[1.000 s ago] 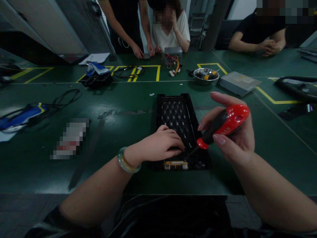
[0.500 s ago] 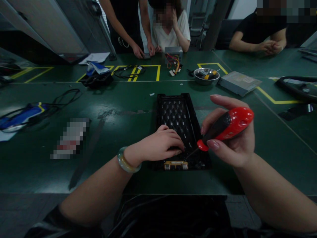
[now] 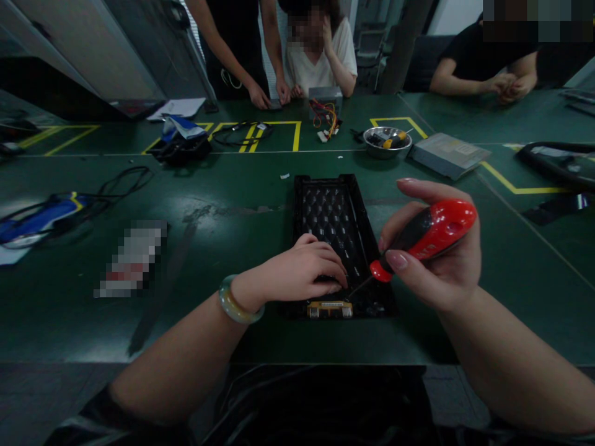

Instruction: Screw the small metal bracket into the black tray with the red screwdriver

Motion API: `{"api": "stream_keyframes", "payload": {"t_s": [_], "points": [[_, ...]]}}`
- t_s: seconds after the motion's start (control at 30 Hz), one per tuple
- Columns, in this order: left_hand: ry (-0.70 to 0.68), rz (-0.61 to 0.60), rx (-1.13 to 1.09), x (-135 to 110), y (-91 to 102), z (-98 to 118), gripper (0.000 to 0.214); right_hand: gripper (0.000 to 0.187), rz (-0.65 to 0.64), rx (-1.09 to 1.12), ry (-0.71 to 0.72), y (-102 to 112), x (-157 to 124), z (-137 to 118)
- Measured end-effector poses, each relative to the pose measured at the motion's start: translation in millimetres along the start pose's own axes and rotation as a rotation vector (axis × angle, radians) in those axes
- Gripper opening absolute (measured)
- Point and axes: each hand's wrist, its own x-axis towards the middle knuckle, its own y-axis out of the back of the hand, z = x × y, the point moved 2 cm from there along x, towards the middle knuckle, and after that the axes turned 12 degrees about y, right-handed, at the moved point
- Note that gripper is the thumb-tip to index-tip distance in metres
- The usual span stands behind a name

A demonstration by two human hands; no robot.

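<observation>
A black plastic panel (image 3: 328, 214) with a quilted, slotted inside lies on the green table. At its near end sits a small yellow-brown circuit board (image 3: 331, 308) with a white connector and metal ports. My right hand (image 3: 439, 266) is wrapped round a red and black screwdriver (image 3: 425, 235), its shaft slanting down left to the right end of the board. Over the panel's near part rests my left hand (image 3: 309, 271), fingers curled together and thumb close to them, just beside the screwdriver tip. Whatever those fingertips hold, if anything, is hidden.
A metal bowl (image 3: 387, 142) of tools stands beyond the panel, beside a flat grey metal box (image 3: 450, 155). Farther back is a power supply (image 3: 325, 102) with coloured wires. Cables and a blue bundle (image 3: 39, 217) lie left. Three people are across the table.
The screwdriver handle has turned slightly in my right hand, and the right thumb has shifted a little up and left. My left hand has stayed almost still.
</observation>
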Motion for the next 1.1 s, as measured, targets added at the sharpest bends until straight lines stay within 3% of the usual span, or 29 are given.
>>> {"api": "stream_keyframes", "payload": {"t_s": [0.83, 0.97, 1.1], "points": [[-0.043, -0.023, 0.004, 0.0, 1.7, 2.0, 0.016, 0.064, 0.064, 0.015, 0.033, -1.0, 1.1, -4.6], [0.037, 0.038, 0.010, -0.3, 6.5, 0.6, 0.017, 0.058, 0.174, -0.066, 0.210, 1.8, 3.8, 2.2], [0.243, 0.195, 0.085, -2.4, 14.4, -9.9, 0.018, 0.048, 0.383, -0.132, 0.392, 8.7, 7.6, 17.7]]}}
